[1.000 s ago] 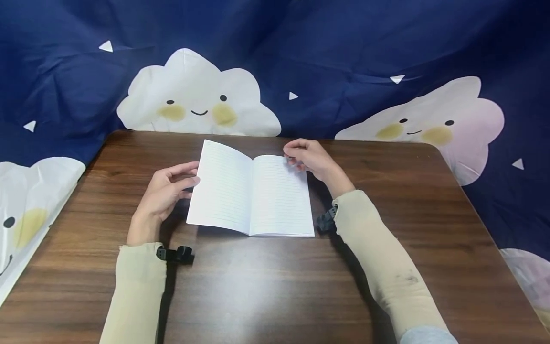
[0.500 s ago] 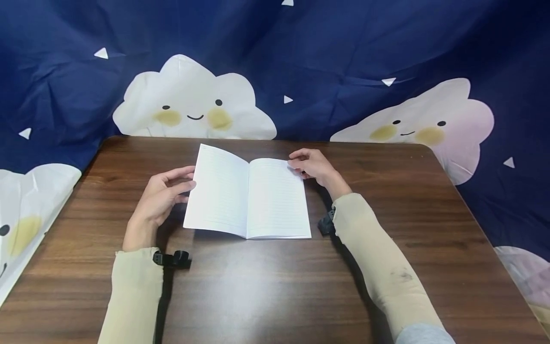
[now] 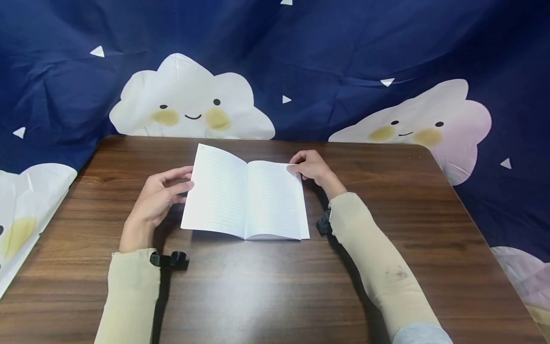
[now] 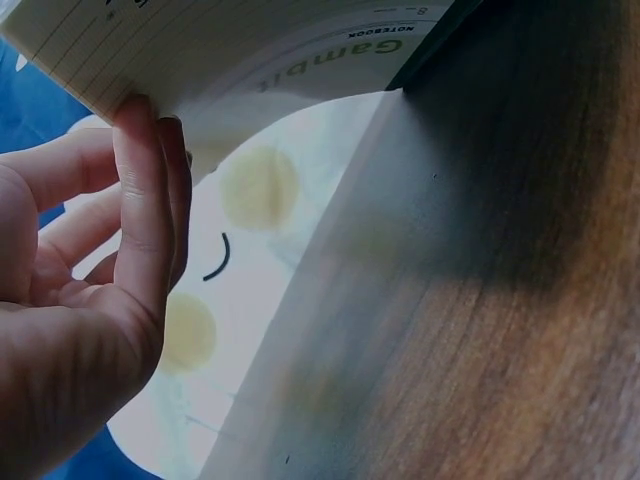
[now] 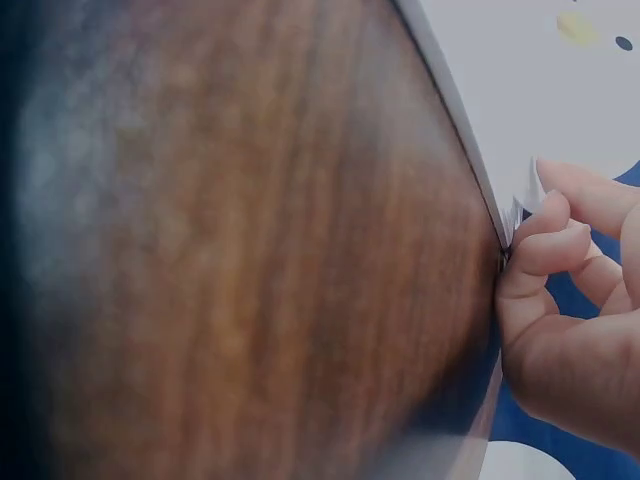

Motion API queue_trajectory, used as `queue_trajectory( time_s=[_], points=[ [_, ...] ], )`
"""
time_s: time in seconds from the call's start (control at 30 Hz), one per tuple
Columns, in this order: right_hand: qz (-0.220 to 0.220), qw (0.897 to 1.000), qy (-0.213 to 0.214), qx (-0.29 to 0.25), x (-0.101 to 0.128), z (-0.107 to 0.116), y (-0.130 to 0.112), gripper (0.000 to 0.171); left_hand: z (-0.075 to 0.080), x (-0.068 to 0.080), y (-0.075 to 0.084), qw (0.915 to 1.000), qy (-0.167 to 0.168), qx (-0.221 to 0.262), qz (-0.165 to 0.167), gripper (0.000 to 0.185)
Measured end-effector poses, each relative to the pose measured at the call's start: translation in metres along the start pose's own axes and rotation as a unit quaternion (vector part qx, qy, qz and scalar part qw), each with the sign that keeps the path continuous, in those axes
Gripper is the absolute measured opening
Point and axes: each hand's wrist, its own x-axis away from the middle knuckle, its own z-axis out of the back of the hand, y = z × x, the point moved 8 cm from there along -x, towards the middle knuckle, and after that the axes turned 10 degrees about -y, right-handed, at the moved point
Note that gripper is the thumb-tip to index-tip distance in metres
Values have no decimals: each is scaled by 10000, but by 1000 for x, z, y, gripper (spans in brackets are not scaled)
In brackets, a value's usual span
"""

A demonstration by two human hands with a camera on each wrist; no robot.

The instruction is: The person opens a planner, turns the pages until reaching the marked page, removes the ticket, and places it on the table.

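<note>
A notebook [image 3: 219, 191] with ruled white pages lies open near the middle of the table, its left half tilted up off the wood. My left hand [image 3: 156, 196] holds that half by its outer edge, thumb in front and fingers behind. From below, the left wrist view shows lettering on the notebook [image 4: 330, 65], with the hand [image 4: 110, 230] at its edge. At the far right corner, my right hand [image 3: 314, 167] pinches a page [image 3: 275, 200], which stands slightly away from the sheets under it. The right wrist view shows the fingertips of this hand [image 5: 575, 270] at a bent paper corner [image 5: 530, 188].
The brown wooden table [image 3: 240, 291] reaches out on all sides of the notebook. Behind it hangs a dark blue cloth [image 3: 318, 52] printed with white clouds. A small black camera [image 3: 177, 259] is strapped to the left wrist.
My right hand has come down onto the far right corner and now pinches a page there. That page has shifted leftward, baring a strip of the sheet beneath. The left hand keeps its hold.
</note>
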Motion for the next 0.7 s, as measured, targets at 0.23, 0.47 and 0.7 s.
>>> queue_trajectory(
  time_s=[0.23, 0.47, 0.7],
  points=[
    [-29, 9998, 149, -106, -1, 2, 0, 13, 0, 1, 1, 10000, -18, -25, 2, 48],
    [-196, 9996, 114, -147, -1, 3, 0, 18, 0, 0, 2, 10000, -11, -39, -34, 47],
    [-75, 9990, -179, 410, 3, 4, -8, 19, 0, 2, 1, 10000, -61, 3, -27, 48]
  ],
)
